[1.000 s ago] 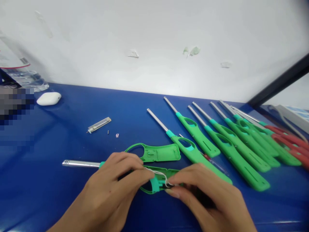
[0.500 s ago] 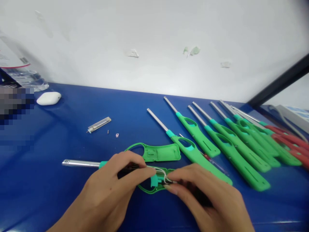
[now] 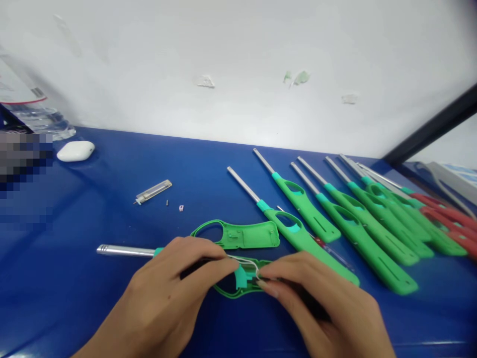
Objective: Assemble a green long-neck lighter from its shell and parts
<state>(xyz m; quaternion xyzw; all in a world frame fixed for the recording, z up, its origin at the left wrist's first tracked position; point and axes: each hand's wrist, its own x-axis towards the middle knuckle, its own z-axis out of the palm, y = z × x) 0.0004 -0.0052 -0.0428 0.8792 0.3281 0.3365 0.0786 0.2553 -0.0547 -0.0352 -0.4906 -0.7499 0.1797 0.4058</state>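
- The opened green lighter shell point(image 3: 249, 292) lies at the lower centre of the frame, between both hands, its metal barrel point(image 3: 124, 250) pointing left.
- Within it sit a teal trigger point(image 3: 241, 277) and white wires point(image 3: 249, 261) curving along its far side.
- Left hand point(image 3: 175, 283): curled over the barrel end, thumb tip at the trigger; whether this grip closes on anything is hidden.
- Right hand point(image 3: 316, 288): thumb and forefinger pinched almost together on the wires' end, beside a dark part mostly covered.
- Just changed: the trigger has moved slightly right and the wires' bend has drawn in, so these parts seem not yet settled.
- The matching shell half point(image 3: 259, 235) lies just beyond, inner face up.
- Farther up-left on the blue worktop point(image 3: 74, 293): a clear fuel tank point(image 3: 153, 192), a small screw point(image 3: 167, 203) and a tiny pale part point(image 3: 181, 208).
- Right of frame: whole green lighters point(image 3: 376, 233), red lighters point(image 3: 452, 223) and a screwdriver point(image 3: 330, 251).
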